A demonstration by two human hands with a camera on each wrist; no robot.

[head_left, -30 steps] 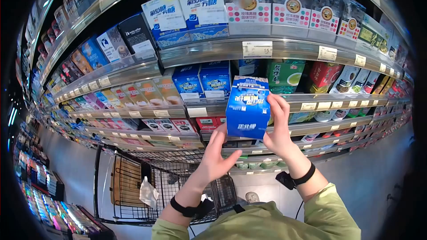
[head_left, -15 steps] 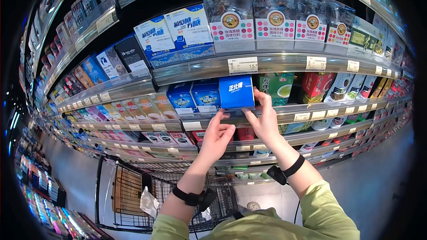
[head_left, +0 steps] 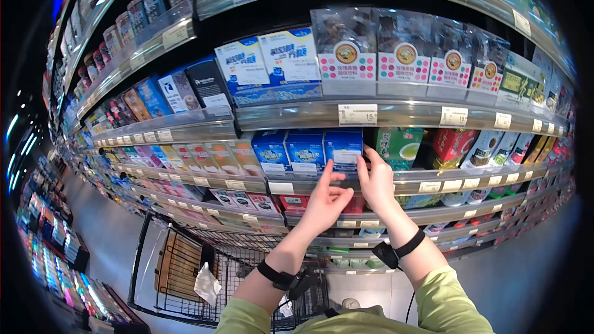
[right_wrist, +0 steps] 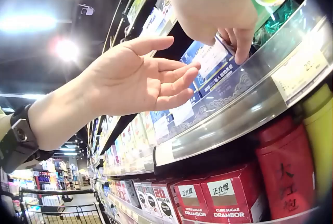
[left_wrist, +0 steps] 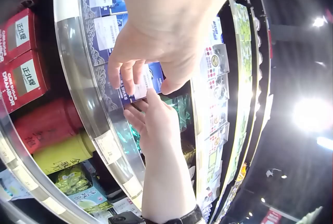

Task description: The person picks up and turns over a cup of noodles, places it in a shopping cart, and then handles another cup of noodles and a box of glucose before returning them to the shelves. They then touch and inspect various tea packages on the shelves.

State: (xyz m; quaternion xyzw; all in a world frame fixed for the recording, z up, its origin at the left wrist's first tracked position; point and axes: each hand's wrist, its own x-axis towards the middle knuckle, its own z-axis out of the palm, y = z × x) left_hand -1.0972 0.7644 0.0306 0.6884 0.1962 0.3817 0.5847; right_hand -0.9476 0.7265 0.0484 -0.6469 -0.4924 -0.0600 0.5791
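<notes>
A blue box (head_left: pixel 343 143) with Chinese print and a pale label stands on the shelf, at the right end of a row of matching blue boxes (head_left: pixel 305 150). My right hand (head_left: pixel 377 180) has its thumb at the lower front of this box and its fingers along the right side. Left of it, my left hand (head_left: pixel 330 199) reaches up with loosely bent fingers, fingertips close to the box's lower front edge. In the left wrist view, the right thumb overlaps the label of the blue box (left_wrist: pixel 156 73); the left hand (left_wrist: pixel 161 41) partly covers the box.
Green boxes (head_left: pixel 396 147) stand to the right on this shelf. Above are glucose cube sugar boxes (head_left: pixel 288 59) and clear bags with dotted labels (head_left: pixel 405 65). Red cube sugar boxes (right_wrist: pixel 229 195) sit on the shelf below. A black wire cart (head_left: pixel 235 272) stands at lower left.
My hands have taken the blue box from in front of the shelf into the row. It has turned, so its labelled face now shows, and the left hand has come up beside it.
</notes>
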